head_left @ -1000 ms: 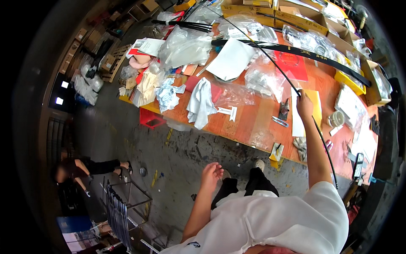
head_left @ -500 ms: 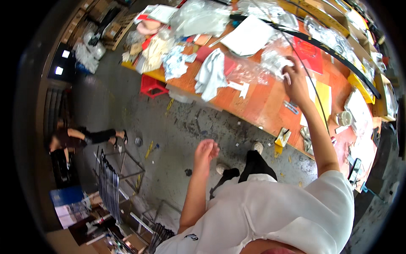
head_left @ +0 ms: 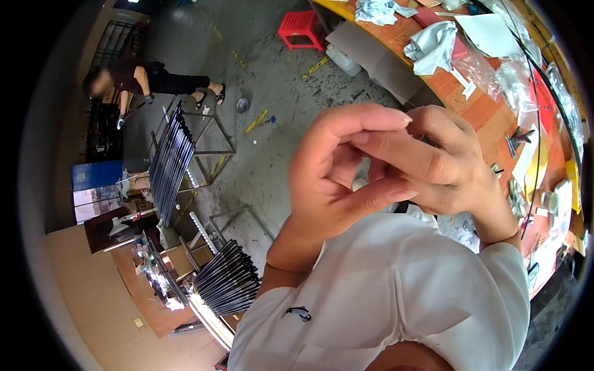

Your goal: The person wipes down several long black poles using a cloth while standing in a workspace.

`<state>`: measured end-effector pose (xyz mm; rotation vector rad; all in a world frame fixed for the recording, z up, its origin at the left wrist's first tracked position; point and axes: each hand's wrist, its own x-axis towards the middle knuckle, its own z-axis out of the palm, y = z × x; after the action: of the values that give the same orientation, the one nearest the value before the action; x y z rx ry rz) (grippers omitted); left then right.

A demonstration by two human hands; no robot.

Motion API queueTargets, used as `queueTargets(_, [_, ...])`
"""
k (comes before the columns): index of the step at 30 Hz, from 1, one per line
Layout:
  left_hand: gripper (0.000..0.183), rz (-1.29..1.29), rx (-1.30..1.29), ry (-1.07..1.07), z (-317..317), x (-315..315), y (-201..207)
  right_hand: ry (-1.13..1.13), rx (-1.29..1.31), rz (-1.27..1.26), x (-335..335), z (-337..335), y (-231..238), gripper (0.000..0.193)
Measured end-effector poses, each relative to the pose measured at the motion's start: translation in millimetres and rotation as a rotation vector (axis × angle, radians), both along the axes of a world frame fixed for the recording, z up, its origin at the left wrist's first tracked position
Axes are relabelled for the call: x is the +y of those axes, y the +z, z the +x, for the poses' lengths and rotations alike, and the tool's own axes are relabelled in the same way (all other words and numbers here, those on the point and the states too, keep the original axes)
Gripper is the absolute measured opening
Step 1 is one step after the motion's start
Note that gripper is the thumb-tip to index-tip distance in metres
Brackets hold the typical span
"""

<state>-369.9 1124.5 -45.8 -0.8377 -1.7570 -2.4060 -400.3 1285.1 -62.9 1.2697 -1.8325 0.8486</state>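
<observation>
My left hand (head_left: 322, 179) and my right hand (head_left: 442, 164) are raised together before my chest, close to the camera. The left curls in a C shape, its fingertips and thumb reaching the right hand. Bent fingers of my right hand overlap the left one's opening, and the two touch. Whatever may be between the fingers is hidden; no object shows clearly there. Beyond the right hand is the orange-brown worktable (head_left: 489, 133), bearing a pale grey cloth (head_left: 431, 48), a white sheet (head_left: 489, 34), clear plastic bags (head_left: 516, 80) and a red booklet (head_left: 542, 102).
A red stool (head_left: 301, 28) stands by the table's far end. To the left, metal racks hold dark rods (head_left: 171, 164) and more rods (head_left: 229, 278). A gloved person (head_left: 139, 80) works behind them. A black cable (head_left: 537, 123) hangs over the table.
My right hand has left the plastic on the table and come to my chest. My left hand has risen to meet it. The view has swung left.
</observation>
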Motion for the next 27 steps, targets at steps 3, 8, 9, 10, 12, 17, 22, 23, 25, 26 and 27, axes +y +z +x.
queueTargets(3, [0.047,-0.037,0.080,0.031,6,-36,-1,0.003,-0.042,-0.044,-36,8,-1,0.038])
queueTargets(8, [0.040,0.069,0.097,-0.011,12,-71,0,-0.060,-0.077,-0.020,-73,17,6,0.043])
queueTargets(9, [0.039,0.089,0.104,-0.020,12,-77,0,-0.072,-0.072,-0.004,-78,19,8,0.044])
queueTargets(10, [0.038,0.100,0.119,-0.029,12,-82,-1,-0.079,-0.068,0.016,-81,20,11,0.044])
queueTargets(12, [0.036,0.123,0.147,-0.053,12,-90,-2,-0.090,-0.015,0.036,-88,22,11,0.044])
queueTargets(17, [0.030,0.064,0.294,0.025,12,-101,-2,-0.062,0.081,0.023,-107,25,10,0.044])
queueTargets(22, [0.028,0.113,0.329,0.033,17,-118,-5,0.047,0.067,-0.011,-124,27,8,0.040])
queueTargets(23, [0.027,0.055,0.357,0.062,20,-124,-5,0.069,0.048,-0.023,-130,28,6,0.038])
queueTargets(25, [0.025,-0.091,0.435,0.114,25,-134,-4,0.106,-0.015,-0.051,-139,33,0,0.032])
queueTargets(26, [0.025,-0.183,0.489,0.152,27,-142,-3,0.138,-0.062,-0.015,-142,36,-1,0.029])
queueTargets(27, [0.023,-0.251,0.518,0.186,29,-149,-5,0.176,-0.114,0.017,-147,37,-2,0.026])
